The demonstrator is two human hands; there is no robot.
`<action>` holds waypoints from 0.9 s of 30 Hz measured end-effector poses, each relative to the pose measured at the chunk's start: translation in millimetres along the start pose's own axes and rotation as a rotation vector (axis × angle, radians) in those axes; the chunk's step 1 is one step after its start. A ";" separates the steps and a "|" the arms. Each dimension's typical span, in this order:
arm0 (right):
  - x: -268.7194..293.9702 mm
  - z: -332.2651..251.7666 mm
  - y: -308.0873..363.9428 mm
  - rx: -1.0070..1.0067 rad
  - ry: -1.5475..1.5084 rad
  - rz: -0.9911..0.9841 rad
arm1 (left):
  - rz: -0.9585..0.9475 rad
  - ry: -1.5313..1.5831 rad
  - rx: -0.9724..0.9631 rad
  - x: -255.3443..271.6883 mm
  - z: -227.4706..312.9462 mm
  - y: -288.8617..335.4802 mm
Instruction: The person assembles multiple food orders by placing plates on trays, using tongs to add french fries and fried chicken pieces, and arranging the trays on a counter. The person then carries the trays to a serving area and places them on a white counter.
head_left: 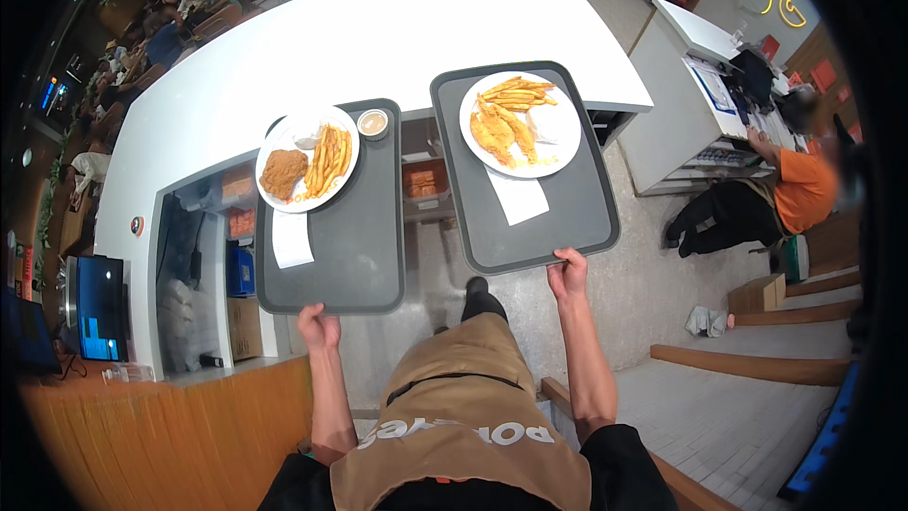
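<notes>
My left hand (pixel 319 328) is closed on the near edge of a dark grey serving tray (pixel 357 260). That tray carries a white plate (pixel 274 143) with a breaded fried piece (pixel 284 174) and French fries (pixel 328 159), a small sauce cup (pixel 373 123) and a white paper slip (pixel 291 238). My right hand (pixel 568 275) grips the near edge of a second grey tray (pixel 579 218). On it are a plate (pixel 567 141) with fried strips (pixel 501 135) and fries (pixel 517 93), plus a receipt-like slip (pixel 516 199). The trays' far ends overlap the white counter.
The white counter (pixel 416 24) curves ahead, with open shelves (pixel 238 265) beneath. At the right, a person in an orange shirt (pixel 804 191) stands by another counter (pixel 673 99). Screens (pixel 101 308) are at the left; a cardboard box (pixel 757 294) lies on the right. People sit far left.
</notes>
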State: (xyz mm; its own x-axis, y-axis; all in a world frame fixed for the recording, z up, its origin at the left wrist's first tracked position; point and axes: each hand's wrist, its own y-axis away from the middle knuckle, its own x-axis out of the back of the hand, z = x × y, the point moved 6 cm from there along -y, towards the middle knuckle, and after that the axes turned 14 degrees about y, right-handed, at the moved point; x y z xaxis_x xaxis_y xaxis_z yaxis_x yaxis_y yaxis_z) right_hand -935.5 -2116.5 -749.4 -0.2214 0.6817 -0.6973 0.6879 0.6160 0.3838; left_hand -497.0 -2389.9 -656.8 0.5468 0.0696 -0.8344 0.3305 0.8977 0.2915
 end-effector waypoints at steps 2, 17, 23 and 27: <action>-8.7 7.1 -38.6 -0.020 -0.001 0.012 | 0.075 0.004 -0.010 0.0 -10.4 -34.0; -102.9 26.3 -223.5 -0.264 0.053 0.051 | 0.254 0.095 0.099 -34.8 -97.1 -237.3; -133.7 14.0 -275.4 -0.547 0.578 0.086 | 0.379 -0.579 0.366 -93.9 -106.7 -288.0; -142.0 3.5 -303.4 -0.459 0.440 0.224 | 0.348 -0.430 0.291 -121.8 -123.0 -316.7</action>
State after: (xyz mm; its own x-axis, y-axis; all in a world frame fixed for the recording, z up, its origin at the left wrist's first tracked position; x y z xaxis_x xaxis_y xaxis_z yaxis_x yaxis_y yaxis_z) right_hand -1110.3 -2401.6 -768.9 -0.4358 0.8497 -0.2967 0.4077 0.4803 0.7766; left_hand -762.8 -2629.1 -705.1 0.9007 0.1010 -0.4226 0.2403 0.6944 0.6782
